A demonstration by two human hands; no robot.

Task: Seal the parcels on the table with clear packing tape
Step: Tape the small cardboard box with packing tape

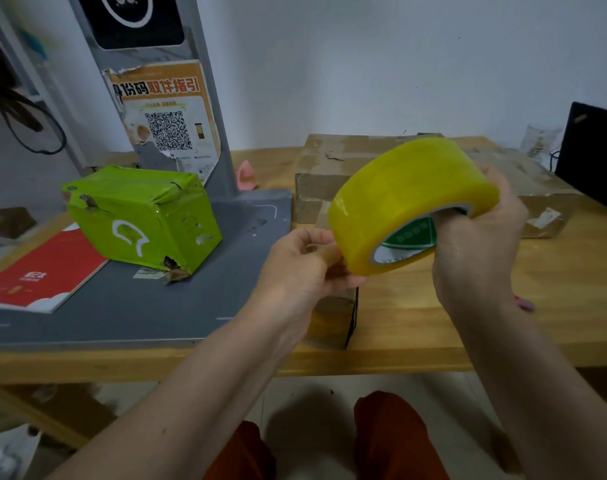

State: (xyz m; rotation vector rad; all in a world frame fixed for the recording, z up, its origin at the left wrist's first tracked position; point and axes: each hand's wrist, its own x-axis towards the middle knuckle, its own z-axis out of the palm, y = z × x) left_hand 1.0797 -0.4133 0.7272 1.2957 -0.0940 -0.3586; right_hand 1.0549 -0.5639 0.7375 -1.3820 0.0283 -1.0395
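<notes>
A thick yellowish roll of packing tape (409, 199) is held up above the wooden table (433, 327). My right hand (478, 244) grips it with fingers hooked into the green-and-white core. My left hand (305, 261) pinches the tape's free end at the roll's lower left edge. Under my hands a small brown cardboard parcel (333, 317) stands near the table's front edge, mostly hidden. Behind the roll lie two flat cardboard parcels (329, 168), (544, 202). A torn green parcel (143, 216) sits at the left on the grey scanner base.
A grey scanner stand (177, 140) with a QR-code poster rises from a grey base plate (139, 306) covering the table's left part. A red booklet (42, 271) lies on it. A black laptop (593, 157) stands at the far right. A pink object (246, 174) lies behind the base.
</notes>
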